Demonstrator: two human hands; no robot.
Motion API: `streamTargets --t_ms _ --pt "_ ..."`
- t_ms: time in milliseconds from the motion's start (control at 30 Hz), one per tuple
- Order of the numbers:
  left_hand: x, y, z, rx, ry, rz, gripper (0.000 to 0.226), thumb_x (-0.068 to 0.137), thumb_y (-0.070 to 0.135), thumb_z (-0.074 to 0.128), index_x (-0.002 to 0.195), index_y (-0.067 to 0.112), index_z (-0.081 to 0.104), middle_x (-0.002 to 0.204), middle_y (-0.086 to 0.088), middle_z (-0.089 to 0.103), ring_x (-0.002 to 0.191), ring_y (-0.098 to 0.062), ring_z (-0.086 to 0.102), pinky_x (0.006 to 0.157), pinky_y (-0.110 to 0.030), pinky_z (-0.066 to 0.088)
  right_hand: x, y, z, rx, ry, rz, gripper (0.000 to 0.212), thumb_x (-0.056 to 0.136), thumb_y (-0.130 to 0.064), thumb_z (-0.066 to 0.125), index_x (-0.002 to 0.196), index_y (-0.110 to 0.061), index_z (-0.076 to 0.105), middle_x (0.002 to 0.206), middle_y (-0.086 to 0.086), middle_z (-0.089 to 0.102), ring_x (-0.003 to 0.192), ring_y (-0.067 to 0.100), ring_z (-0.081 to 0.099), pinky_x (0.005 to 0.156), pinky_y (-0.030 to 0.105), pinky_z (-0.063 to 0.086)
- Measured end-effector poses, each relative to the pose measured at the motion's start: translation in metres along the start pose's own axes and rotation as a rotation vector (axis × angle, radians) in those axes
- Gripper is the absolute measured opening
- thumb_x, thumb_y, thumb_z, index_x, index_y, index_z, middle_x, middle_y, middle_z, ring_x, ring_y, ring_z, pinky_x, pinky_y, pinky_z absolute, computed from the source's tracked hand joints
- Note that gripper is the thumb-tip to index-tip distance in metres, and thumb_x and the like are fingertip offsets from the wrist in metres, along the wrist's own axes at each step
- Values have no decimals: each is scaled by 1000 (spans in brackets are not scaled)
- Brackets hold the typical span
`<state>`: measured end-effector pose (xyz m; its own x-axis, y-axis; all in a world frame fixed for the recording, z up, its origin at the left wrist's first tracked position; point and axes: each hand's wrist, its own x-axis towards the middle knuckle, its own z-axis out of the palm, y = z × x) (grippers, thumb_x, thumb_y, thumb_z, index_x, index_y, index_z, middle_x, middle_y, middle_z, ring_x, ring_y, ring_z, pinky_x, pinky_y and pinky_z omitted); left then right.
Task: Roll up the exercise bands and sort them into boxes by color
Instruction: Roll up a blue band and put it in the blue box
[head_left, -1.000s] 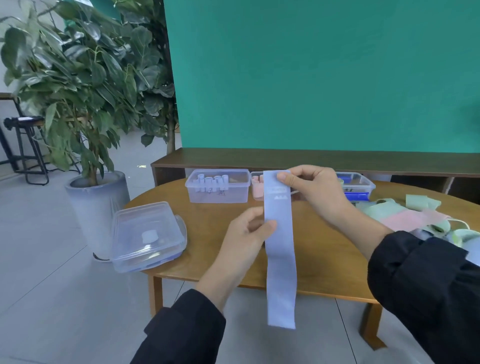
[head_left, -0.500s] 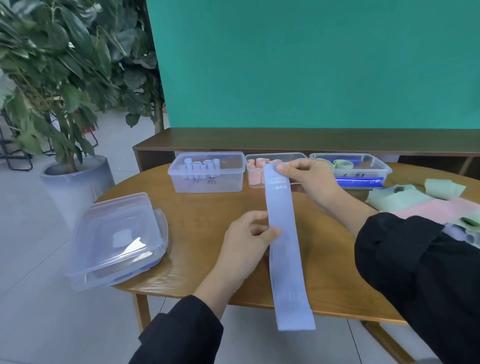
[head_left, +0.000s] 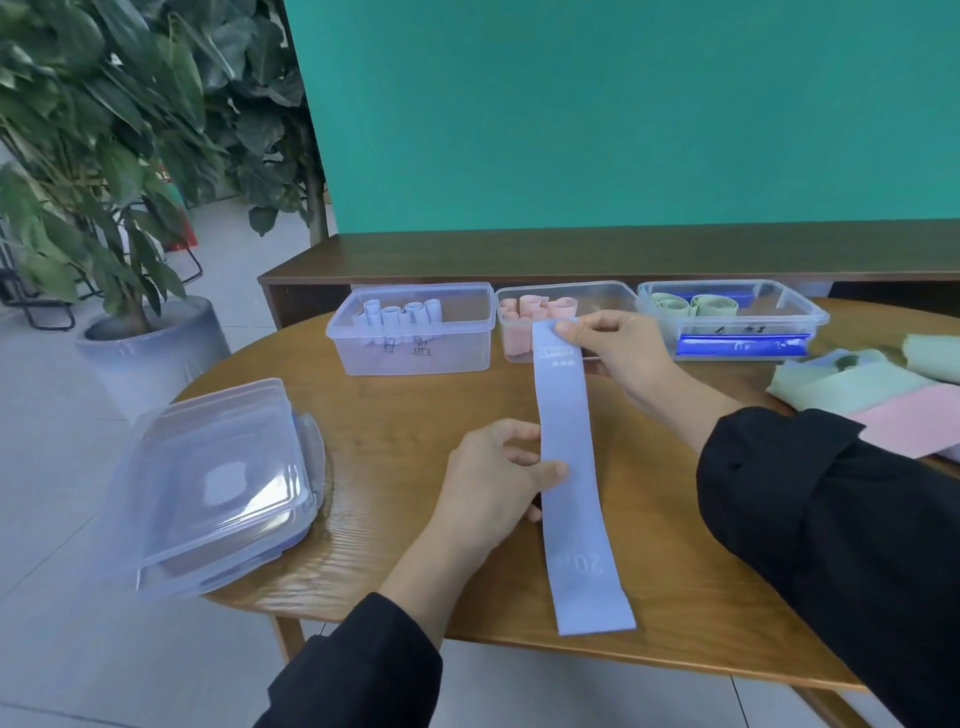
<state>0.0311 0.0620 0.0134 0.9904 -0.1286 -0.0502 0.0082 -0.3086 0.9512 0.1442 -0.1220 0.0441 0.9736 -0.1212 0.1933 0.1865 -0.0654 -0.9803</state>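
A big leafy plant (head_left: 104, 130) in a grey pot (head_left: 156, 348) stands off to the left on the floor, and a green wall (head_left: 623, 114) with a dark wooden bench (head_left: 571, 254) closes off the far side behind the round wooden surface (head_left: 415, 447). At the left edge of the surface sits a stack of clear lids (head_left: 213, 483), well apart from the work. Along the back three clear boxes stand in a row: the left box (head_left: 415, 332) holds pale blue rolls, the middle box (head_left: 566, 312) holds pink rolls, and the right box (head_left: 732, 317) holds green rolls over something bright blue. The raised band and the right hand (head_left: 618, 348) partly cover the middle box. Loose green and pink bands (head_left: 872, 395) lie heaped at the right. The blue band (head_left: 571, 467) stretches flat from the boxes toward the near edge, its lower end hanging just past the rim. The right hand's fingers pinch its top end; the left hand (head_left: 498, 483) grips one side at mid-length, thumb on top. There is dark handwriting on the left and right boxes (too small for me to read), and faint print near the band's lower end that looks like "20".
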Motion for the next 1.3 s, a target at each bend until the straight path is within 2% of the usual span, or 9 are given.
streamTargets --t_ms 133,233,400,500,667,800,1000,1100,1300 --pt "-3 1 -1 89 29 -23 40 84 32 83 120 27 65 96 7 76 49 -6 61 54 -18 49 5 21 -4 -98 -15 34 23 86 -21 80 91 0 75 87 10 76 73 15 69 67 29 57" --pt "-8 3 -1 188 58 -15 40 85 37 81 120 29 63 97 8 75 50 -5 61 48 -12 44 8 34 -8 -309 -58 -12 19 84 -26 82 89 -8 78 79 1 74 60 2 59 62 20 49" --pt "-15 1 -4 311 118 52 39 83 42 80 117 30 65 89 9 74 74 -9 69 62 -23 58 15 40 -8 -422 -89 -51 18 82 -31 83 87 -14 80 86 -4 76 77 4 63 70 17 46" --pt "-19 -4 -5 349 132 79 32 85 44 78 111 31 66 82 8 74 77 -9 69 69 -29 61 17 45 -5 -463 -95 -72 18 83 -31 82 88 -15 79 87 -5 75 82 6 63 70 19 45" --pt "-29 -7 -5 355 130 137 21 89 34 75 108 27 69 69 6 72 61 0 68 56 -9 47 24 50 -4 -576 -74 -82 18 84 -33 81 85 -17 75 85 -10 70 87 8 61 68 18 40" --pt "-35 -12 -4 427 163 224 15 87 35 77 102 30 73 73 11 68 69 -2 64 61 -9 43 25 51 -3 -709 -52 -71 42 84 -50 77 108 -15 71 100 -6 67 95 10 59 66 16 38" --pt "-42 -15 -7 416 140 289 9 90 33 74 98 30 77 76 16 68 74 2 64 66 -8 46 -11 46 -8 -859 -87 -101 54 89 -56 67 123 -13 66 120 1 65 108 15 60 90 28 48" --pt "-46 -13 -7 384 130 279 7 90 30 74 95 29 78 75 17 70 74 3 65 68 -7 45 -45 39 -14 -828 -106 -83 70 89 -57 67 142 -13 53 139 5 56 122 18 58 103 32 48" --pt "-63 -12 -5 270 92 310 10 85 18 80 89 26 80 78 17 73 74 0 66 69 -9 47 -136 16 -30 -773 -183 -88 68 88 -56 67 143 -19 52 143 -1 54 126 12 55 106 25 43"
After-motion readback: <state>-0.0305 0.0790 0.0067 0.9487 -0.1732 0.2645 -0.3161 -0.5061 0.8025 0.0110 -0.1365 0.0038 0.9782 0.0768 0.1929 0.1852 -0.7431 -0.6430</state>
